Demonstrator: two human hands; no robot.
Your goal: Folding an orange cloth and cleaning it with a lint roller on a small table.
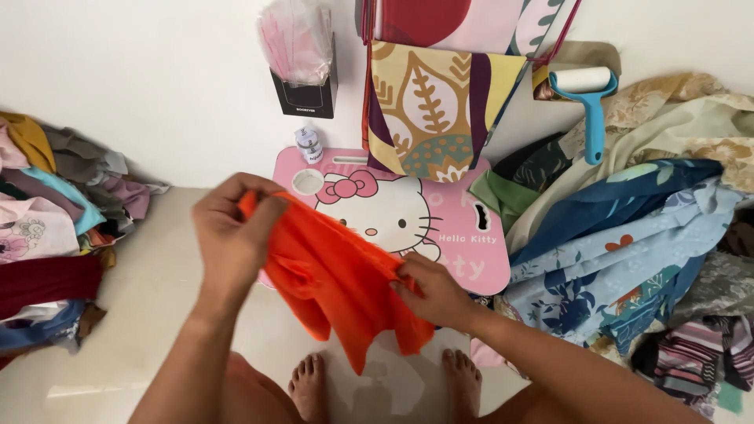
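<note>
Garment: a bright orange piece of soft, thin cloth (338,283) is hanging crumpled between the two hands at the centre of the view, its lower edge drooping in uneven points toward 6 o'clock, above the person's bare feet (385,385).
Surface: plain orange with no print showing; folds are running slantwise from 10 o'clock down to 4 o'clock.
Left hand: the left hand (232,228) is gripping the upper corner of the cloth at about 9 o'clock, fingers curled tight and pinching the fabric.
Right hand: the right hand (432,294) is clutching the lower right edge of the cloth at about 4 o'clock, thumb and fingers closed over a bunched fold.
Behind the cloth: a pink plastic lap table with a cartoon cat face (440,228) is lying flat on the pale tiled floor (149,290), partly covered by the orange fabric.
Count, orange cloths: one.
Count, hands: two, both the person's own.
Count, feet: two, side by side at 6 o'clock.
Count, lap tables: one.
Count, lint rollers: one, a blue-handled roller with a white drum (589,98) at 2 o'clock.
Count, small white bottles: one (309,144) is standing at the table's far edge, at 12 o'clock.
Count, clothing heaps: two, a mixed pile of folded garments (47,228) at 9 o'clock and a spread of floral blue and beige fabrics (636,243) at 3 o'clock.
Count, hanging patterned cloths: one leaf-print panel (432,110) at 12 o'clock.
</note>
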